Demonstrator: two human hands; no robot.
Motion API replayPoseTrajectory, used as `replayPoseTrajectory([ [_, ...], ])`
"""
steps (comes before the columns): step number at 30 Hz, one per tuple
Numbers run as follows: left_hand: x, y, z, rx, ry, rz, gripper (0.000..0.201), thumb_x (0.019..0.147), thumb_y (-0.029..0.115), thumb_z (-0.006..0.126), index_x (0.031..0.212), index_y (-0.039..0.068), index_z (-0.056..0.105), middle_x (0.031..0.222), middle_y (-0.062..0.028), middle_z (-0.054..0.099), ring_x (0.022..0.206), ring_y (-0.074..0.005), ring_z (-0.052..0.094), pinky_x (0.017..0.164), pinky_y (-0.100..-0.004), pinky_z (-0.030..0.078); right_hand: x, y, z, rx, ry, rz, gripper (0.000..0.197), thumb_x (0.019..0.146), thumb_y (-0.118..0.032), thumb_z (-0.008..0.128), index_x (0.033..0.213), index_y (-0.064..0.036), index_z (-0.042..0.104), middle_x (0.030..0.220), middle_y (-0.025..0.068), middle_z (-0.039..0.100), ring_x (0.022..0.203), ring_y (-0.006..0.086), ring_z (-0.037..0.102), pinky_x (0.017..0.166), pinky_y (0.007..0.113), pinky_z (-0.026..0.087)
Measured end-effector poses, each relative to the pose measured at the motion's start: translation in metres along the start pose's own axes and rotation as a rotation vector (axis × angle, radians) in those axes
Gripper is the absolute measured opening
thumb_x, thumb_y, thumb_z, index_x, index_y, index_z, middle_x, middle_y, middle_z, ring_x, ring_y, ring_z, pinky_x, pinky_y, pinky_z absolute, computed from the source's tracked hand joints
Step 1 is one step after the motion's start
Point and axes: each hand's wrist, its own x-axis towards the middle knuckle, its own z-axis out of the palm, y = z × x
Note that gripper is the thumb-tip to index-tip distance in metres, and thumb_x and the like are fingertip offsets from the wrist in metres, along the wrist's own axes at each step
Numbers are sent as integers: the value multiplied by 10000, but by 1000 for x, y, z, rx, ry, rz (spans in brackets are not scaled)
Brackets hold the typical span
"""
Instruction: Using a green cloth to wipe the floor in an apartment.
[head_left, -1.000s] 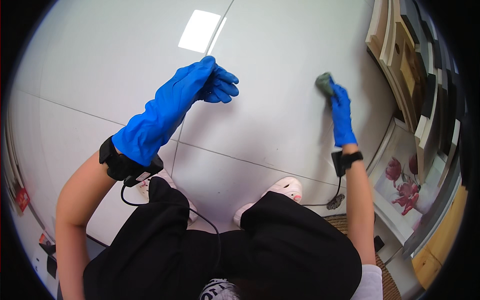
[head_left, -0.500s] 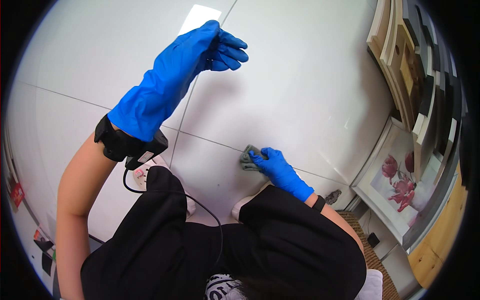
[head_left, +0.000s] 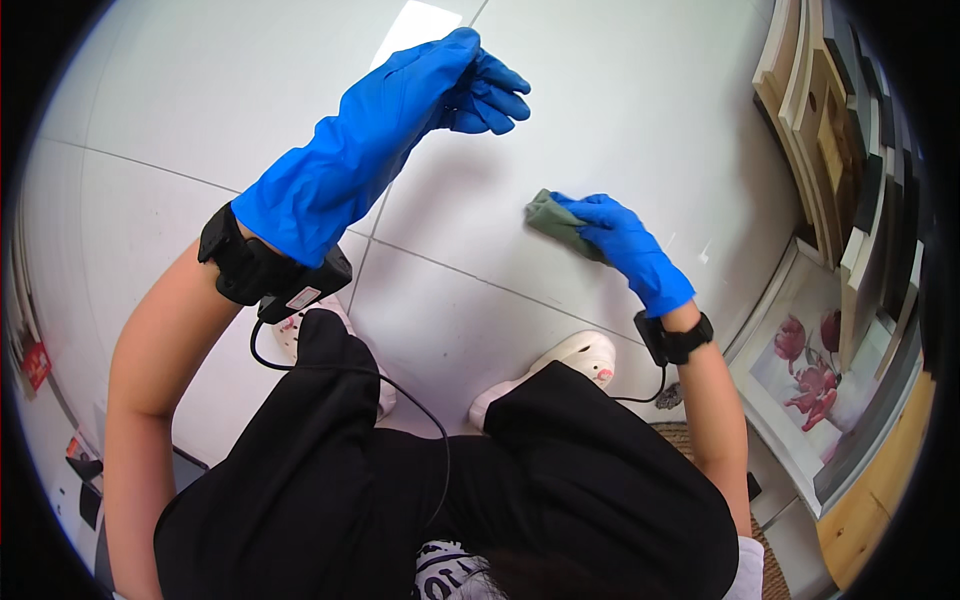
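Folded grey-green cleaning cloth (head_left: 552,222), low over pale tiled floor (head_left: 440,335), on the far side of a grout line; contact with tile impossible to tell exactly along the whole underside. Long axis slanting from upper left down to lower right, toward the wrist; free end pointing left, past the fingertips. Clamped between thumb and fingers of blue-gloved right hand (head_left: 618,238), at the cloth's upper right side; far nearer than the other hand. Up and to the left, well apart from the cloth: blue-gloved left hand (head_left: 425,90), raised, fingers loosely curled and slightly apart, with nothing visible between them. On both wrists, black strapped devices (head_left: 250,265); from the left one, thin black cable (head_left: 425,408) across black trousers (head_left: 600,470). Beneath, on either side, pale pink clogs (head_left: 575,360). Containers: none to be made out. At right, leaning rank of panels and frames (head_left: 800,110); below, framed picture of red tulips (head_left: 808,390), tilted, partly covered by panel edges. Near its lower left, woven brown mat (head_left: 678,436), partly behind the right forearm.
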Motion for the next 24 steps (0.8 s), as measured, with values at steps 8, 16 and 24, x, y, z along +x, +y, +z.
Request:
replayPoseTrajectory([
  [8, -8, 3, -1, 63, -73, -41, 510, 961, 410, 303, 1069, 5, 593, 979, -104, 630, 900, -163, 581, 875, -289, 428, -29, -19, 128, -14, -243, 256, 398, 797, -354, 635, 790, 40, 577, 772, 91, 570, 761, 145, 526, 708, 303, 422],
  [16, -11, -14, 2, 82, -102, -245, 496, 965, 376, 312, 1013, -22, 603, 913, -111, 638, 845, -181, 598, 835, -291, 449, -40, -13, 29, 144, -140, 92, 172, 840, -157, 600, 959, -36, 621, 953, 45, 600, 905, 131, 566, 807, 265, 457],
  [24, -1, -3, 24, 105, -149, -222, 489, 970, 374, 307, 1003, -6, 611, 904, -103, 640, 834, -175, 599, 832, -285, 451, 19, 20, -33, 63, 237, 88, 121, 794, -83, 539, 873, -42, 621, 796, 6, 595, 758, 107, 523, 689, 249, 437],
])
